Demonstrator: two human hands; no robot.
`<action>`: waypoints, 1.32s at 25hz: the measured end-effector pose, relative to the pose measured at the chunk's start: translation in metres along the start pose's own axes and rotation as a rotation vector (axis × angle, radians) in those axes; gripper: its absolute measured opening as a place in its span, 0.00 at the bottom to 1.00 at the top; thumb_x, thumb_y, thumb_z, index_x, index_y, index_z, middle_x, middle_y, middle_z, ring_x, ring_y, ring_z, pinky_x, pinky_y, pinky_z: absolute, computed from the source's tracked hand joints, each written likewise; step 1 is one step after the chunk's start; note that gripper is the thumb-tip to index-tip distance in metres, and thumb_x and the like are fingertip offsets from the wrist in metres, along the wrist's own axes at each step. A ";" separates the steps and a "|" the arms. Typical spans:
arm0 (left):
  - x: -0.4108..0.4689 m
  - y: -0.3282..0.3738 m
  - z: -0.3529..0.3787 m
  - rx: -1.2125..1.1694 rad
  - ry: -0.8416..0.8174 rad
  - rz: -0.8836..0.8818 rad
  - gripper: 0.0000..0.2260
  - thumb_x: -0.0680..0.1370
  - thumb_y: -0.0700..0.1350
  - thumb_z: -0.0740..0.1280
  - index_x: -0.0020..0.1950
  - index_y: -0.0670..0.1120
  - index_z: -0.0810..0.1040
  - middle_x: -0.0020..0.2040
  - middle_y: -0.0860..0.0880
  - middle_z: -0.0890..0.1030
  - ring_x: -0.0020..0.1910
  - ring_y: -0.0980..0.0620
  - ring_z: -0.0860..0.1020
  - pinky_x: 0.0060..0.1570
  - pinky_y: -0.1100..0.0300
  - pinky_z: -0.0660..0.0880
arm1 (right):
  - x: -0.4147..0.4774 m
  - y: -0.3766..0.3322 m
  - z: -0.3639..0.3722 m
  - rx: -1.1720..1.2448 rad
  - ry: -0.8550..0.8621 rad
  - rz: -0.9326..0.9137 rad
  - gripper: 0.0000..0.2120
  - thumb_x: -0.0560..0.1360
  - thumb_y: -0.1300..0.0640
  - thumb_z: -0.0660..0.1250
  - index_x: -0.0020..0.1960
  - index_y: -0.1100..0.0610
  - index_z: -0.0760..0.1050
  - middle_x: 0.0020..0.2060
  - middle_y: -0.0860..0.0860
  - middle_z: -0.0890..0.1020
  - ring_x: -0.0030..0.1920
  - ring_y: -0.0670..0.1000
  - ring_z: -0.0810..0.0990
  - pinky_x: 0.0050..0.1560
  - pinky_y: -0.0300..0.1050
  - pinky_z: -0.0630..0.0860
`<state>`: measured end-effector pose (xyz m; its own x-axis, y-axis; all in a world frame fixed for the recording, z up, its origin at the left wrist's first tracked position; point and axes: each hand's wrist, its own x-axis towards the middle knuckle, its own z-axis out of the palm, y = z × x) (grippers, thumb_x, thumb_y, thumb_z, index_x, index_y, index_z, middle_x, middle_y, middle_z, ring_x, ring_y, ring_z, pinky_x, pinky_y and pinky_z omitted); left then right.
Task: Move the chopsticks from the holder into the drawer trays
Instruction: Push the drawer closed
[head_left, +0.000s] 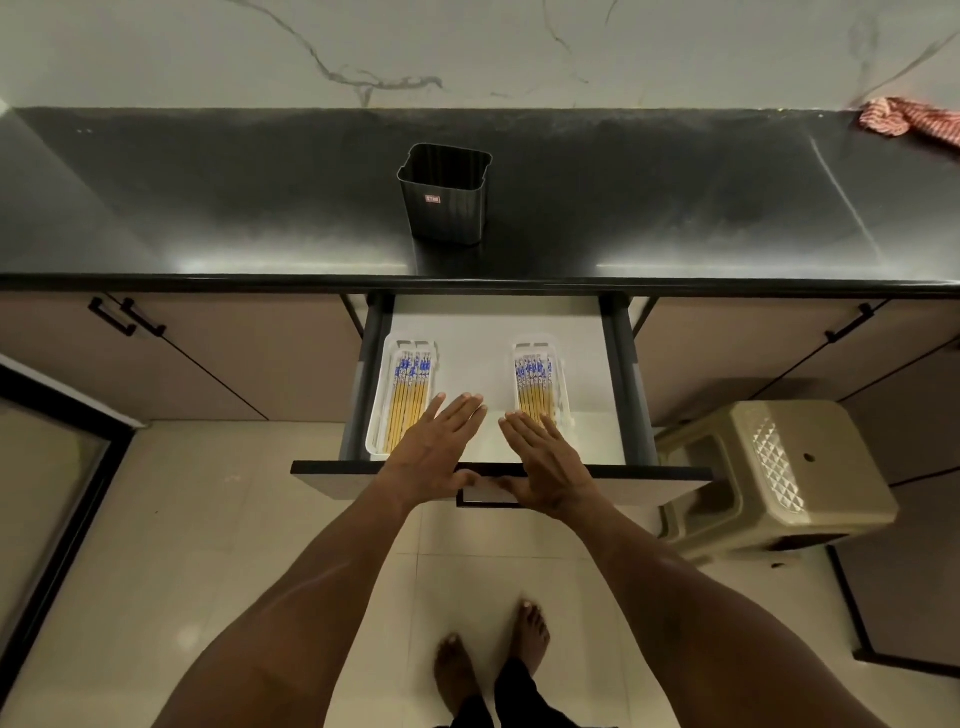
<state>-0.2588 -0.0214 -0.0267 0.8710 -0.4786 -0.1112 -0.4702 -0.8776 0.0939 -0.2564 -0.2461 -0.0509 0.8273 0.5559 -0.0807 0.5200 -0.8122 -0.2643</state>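
A dark ribbed holder (445, 195) stands upright on the black counter, and I see no chopsticks in it. Below it the drawer (493, 332) is pulled out. Two white trays lie inside: the left tray (378, 410) and the right tray (563, 395), each filled with several yellow chopsticks with blue-patterned tops (410, 395). My left hand (434, 452) lies flat with fingers apart over the drawer's front edge, beside the left tray. My right hand (545, 460) lies flat the same way, its fingers covering the near end of the right tray. Neither hand holds anything.
A red striped cloth (909, 122) lies at the counter's far right by the marble wall. A beige plastic stool (769, 473) stands on the floor right of the drawer. Cabinet doors with black handles (127, 317) flank the drawer. My bare feet (493, 660) are on the tiled floor.
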 end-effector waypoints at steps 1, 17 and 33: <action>0.001 0.000 0.001 0.014 -0.012 0.009 0.42 0.79 0.61 0.68 0.84 0.44 0.54 0.85 0.45 0.53 0.84 0.46 0.50 0.80 0.47 0.39 | 0.002 0.003 0.000 -0.003 0.001 -0.005 0.41 0.77 0.38 0.67 0.80 0.61 0.60 0.79 0.57 0.65 0.80 0.56 0.60 0.80 0.58 0.57; 0.069 -0.022 -0.013 -0.036 0.051 -0.340 0.47 0.79 0.60 0.70 0.84 0.42 0.43 0.85 0.42 0.45 0.84 0.44 0.43 0.82 0.46 0.44 | 0.093 0.045 -0.037 -0.222 0.018 0.177 0.58 0.70 0.29 0.67 0.83 0.59 0.41 0.83 0.57 0.47 0.82 0.58 0.46 0.79 0.58 0.38; 0.173 -0.118 -0.026 0.076 0.133 -0.295 0.43 0.79 0.48 0.69 0.84 0.41 0.45 0.85 0.40 0.48 0.84 0.42 0.45 0.82 0.45 0.46 | 0.214 0.089 -0.068 -0.245 0.068 0.330 0.57 0.72 0.33 0.68 0.82 0.59 0.37 0.82 0.57 0.42 0.82 0.56 0.41 0.81 0.57 0.40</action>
<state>-0.0489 0.0005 -0.0313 0.9799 -0.1993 0.0081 -0.1993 -0.9799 0.0026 -0.0186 -0.2111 -0.0260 0.9659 0.2525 -0.0567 0.2530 -0.9675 0.0021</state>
